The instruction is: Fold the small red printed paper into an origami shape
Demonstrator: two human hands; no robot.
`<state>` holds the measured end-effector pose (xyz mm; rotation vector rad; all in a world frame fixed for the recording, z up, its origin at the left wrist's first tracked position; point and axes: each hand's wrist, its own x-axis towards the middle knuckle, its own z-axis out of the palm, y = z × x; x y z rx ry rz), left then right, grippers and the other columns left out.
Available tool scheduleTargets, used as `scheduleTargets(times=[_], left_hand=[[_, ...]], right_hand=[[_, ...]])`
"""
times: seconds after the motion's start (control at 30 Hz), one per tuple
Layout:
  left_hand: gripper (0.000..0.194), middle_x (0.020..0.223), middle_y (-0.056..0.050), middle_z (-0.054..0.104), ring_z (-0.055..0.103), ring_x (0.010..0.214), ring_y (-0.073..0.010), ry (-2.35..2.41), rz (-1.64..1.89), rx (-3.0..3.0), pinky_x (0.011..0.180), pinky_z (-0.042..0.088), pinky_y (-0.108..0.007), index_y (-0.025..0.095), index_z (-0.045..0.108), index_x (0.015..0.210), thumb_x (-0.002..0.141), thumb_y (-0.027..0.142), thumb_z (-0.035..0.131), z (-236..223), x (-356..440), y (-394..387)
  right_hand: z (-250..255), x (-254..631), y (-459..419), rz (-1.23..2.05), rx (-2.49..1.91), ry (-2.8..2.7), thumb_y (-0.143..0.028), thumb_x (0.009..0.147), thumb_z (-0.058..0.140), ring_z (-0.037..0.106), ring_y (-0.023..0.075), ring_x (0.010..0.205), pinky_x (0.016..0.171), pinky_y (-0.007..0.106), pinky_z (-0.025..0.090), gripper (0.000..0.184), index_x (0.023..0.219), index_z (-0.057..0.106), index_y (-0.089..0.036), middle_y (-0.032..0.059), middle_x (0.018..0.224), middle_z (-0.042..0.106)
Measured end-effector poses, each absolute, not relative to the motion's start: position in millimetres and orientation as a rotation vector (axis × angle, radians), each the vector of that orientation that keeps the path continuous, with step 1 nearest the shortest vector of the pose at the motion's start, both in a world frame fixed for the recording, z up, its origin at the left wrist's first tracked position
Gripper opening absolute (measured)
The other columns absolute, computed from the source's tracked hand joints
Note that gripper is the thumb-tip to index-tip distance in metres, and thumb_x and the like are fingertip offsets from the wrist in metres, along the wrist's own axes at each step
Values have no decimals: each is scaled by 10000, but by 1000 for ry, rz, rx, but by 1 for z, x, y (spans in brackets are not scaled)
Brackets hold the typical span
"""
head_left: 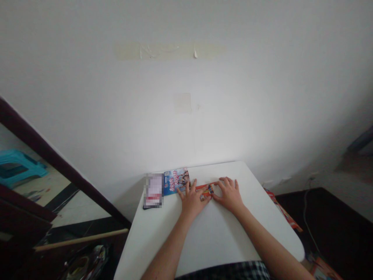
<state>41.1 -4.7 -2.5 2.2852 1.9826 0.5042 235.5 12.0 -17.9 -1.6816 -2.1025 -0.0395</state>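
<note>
On the white table lies a small orange printed paper (208, 190), partly covered by my fingers. My left hand (192, 200) rests flat across its left part, fingers spread. At the paper's right edge, my right hand (230, 194) has its thumb and index finger on the near and far corners, the other fingers curled loosely. A blue printed leaflet (171, 182) with pink lettering and pictured people lies just beyond my left hand, whose fingertips reach its near right edge. Left of that is a dark-edged flat object (153, 190), its face blurred out.
The white table (215, 241) stands against a wall. A dark-framed mirror or opening (58, 155) is on the left, with a blue stool (20, 167) in it. A wooden stick (84, 239) and a black bag (87, 260) are below. A cable (305, 214) hangs at right.
</note>
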Motion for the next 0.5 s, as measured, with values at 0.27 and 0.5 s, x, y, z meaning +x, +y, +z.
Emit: scheduleTargets(times=[0.27, 0.5], left_hand=[[524, 1589, -3, 376, 211, 1477, -411, 1971, 477, 2224, 1073, 8, -814, 550, 588, 1270, 783, 736, 547, 4, 43, -4], [521, 1588, 31, 376, 223, 1469, -413, 2007, 436, 2225, 1094, 27, -796, 566, 583, 1266, 772, 731, 565, 5, 43, -3]], right_hand=[[-10, 233, 15, -30, -1717, -2015, -468, 868, 613, 488, 311, 1245, 1105, 605, 273, 324, 1132, 654, -286, 79, 1283, 629], [-8, 234, 22, -48, -1758, -1968, -441, 880, 603, 509, 285, 1194, 1092, 538, 280, 289, 1104, 645, -263, 70, 1228, 651]])
